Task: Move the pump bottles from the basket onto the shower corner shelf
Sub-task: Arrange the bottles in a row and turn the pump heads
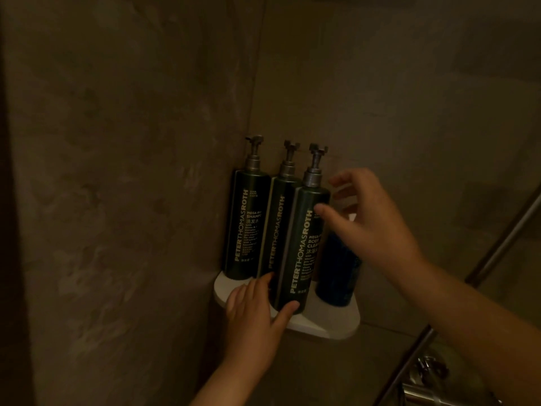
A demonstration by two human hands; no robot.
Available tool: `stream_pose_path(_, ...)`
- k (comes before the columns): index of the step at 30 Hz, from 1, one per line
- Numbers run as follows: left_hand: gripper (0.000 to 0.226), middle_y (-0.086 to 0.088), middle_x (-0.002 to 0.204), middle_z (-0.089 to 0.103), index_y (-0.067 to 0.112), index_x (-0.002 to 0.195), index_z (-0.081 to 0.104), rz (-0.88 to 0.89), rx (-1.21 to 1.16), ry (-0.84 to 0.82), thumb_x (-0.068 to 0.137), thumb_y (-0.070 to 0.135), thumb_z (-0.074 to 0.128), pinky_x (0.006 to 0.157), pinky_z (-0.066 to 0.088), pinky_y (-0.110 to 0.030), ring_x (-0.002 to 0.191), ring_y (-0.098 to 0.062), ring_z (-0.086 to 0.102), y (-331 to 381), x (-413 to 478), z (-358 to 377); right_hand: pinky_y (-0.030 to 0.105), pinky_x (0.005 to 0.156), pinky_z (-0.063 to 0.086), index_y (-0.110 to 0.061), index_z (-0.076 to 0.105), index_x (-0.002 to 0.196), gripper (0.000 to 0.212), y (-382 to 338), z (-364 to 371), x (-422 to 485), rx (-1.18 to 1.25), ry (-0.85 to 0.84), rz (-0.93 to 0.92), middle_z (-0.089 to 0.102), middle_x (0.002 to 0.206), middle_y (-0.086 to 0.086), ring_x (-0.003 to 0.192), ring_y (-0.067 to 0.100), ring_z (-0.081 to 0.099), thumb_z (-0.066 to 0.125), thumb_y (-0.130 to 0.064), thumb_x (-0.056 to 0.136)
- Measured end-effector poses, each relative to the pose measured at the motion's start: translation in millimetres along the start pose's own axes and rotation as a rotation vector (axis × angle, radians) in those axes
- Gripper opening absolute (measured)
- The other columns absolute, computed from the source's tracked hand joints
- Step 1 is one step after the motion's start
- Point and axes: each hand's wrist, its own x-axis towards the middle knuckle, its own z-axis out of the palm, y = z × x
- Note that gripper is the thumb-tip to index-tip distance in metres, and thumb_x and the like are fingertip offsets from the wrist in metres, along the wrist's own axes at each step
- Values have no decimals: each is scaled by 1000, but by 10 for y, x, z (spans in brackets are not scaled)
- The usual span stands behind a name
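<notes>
Dim shower corner. White corner shelf (pixel 330 320) carries three dark green pump bottles, all upright: shampoo bottle (pixel 246 227) far left, middle bottle (pixel 278 224) touching it, body cleanser bottle (pixel 301 250) in front. Left hand (pixel 251 315) released, thumb and forefinger touching the cleanser's base. Blue bottle (pixel 336 276) stands beside it. Right hand (pixel 371 227) released, fingers spread, thumb at the cleanser's shoulder.

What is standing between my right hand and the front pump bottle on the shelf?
Nothing visible. The right hand is open close beside the front pump bottle, thumb by its upper body; the blue bottle stands below the hand, not between.
</notes>
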Motion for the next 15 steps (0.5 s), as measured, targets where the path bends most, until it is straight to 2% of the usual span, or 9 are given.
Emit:
stream_pose_path(5, 61, 15, 125, 49, 31, 134, 37, 30, 19, 21, 83, 63, 42, 105, 24, -29, 118, -4, 38, 0, 3, 14, 9, 74, 37, -29, 40, 121, 60, -5, 163, -173, -109, 21, -81, 34, 114, -17, 104, -3, 41, 61, -55, 72)
stream_pose_path(7, 56, 16, 121, 49, 32, 131, 40, 62, 37, 21, 84, 61, 43, 102, 23, -25, 115, -3, 39, -3, -2, 14, 12, 83, 37, -23, 39, 124, 68, -13, 200, -185, -123, 34, -77, 35, 117, -12, 108, 1, 40, 66, -54, 70)
stream_pose_path(10, 56, 17, 123, 48, 33, 132, 41, 83, 53, 13, 83, 62, 41, 101, 20, -21, 115, -2, 35, -20, -10, 13, 25, 92, 42, -15, 41, 125, 72, -24, 243, -196, -133, 62, -64, 39, 123, -1, 114, 12, 43, 76, -41, 68)
stream_pose_path(15, 56, 18, 129, 46, 35, 137, 36, 88, 71, 3, 87, 60, 38, 104, 18, -22, 119, -2, 32, -30, -6, 21, 26, 88, 42, -14, 42, 123, 70, 20, 245, -180, -161, 81, -75, 42, 120, 1, 110, 12, 44, 78, -37, 67)
